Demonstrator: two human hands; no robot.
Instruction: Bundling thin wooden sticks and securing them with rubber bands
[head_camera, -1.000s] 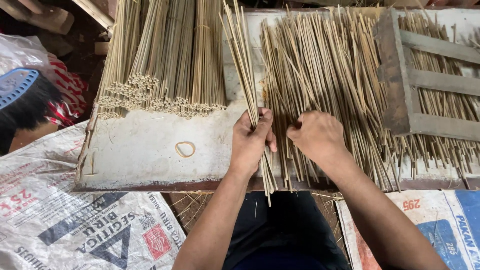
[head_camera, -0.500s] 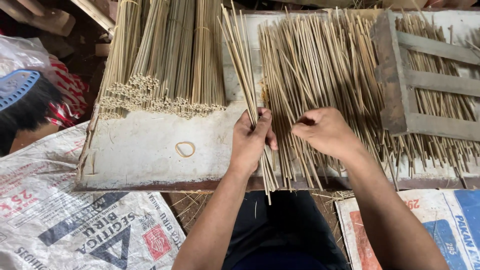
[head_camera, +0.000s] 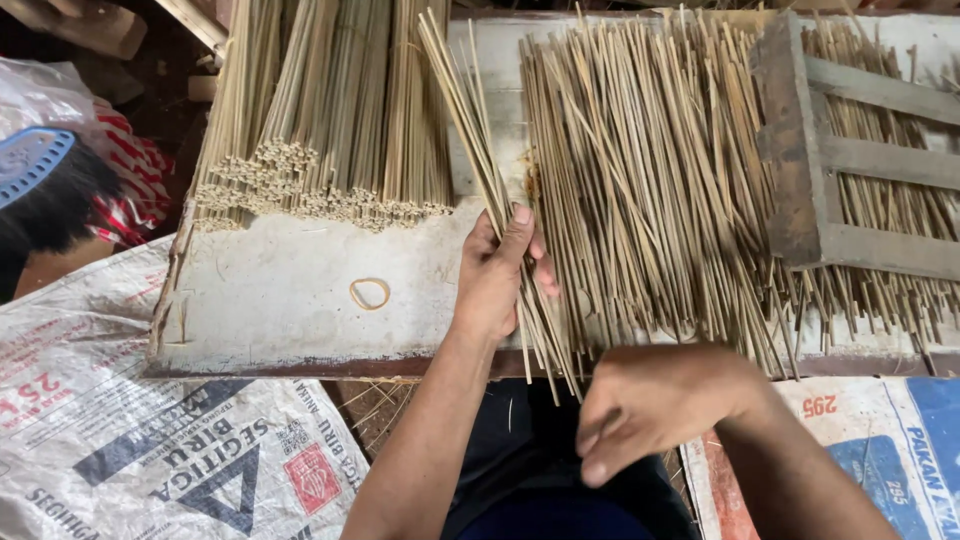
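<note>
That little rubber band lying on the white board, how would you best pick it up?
Pinch the rubber band from straight above, at its near or far arc. It lies flat and alone on the bare board, an open loop with nothing on it, so fingertips could probably nip one side of the ring. The left hand, nearest to it, already grips a bundle of sticks.

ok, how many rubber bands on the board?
1: a loose rubber band lying flat on the bare whitish board, left of the left hand gripping a stick bunch. Others may be hidden under the piles.
</note>
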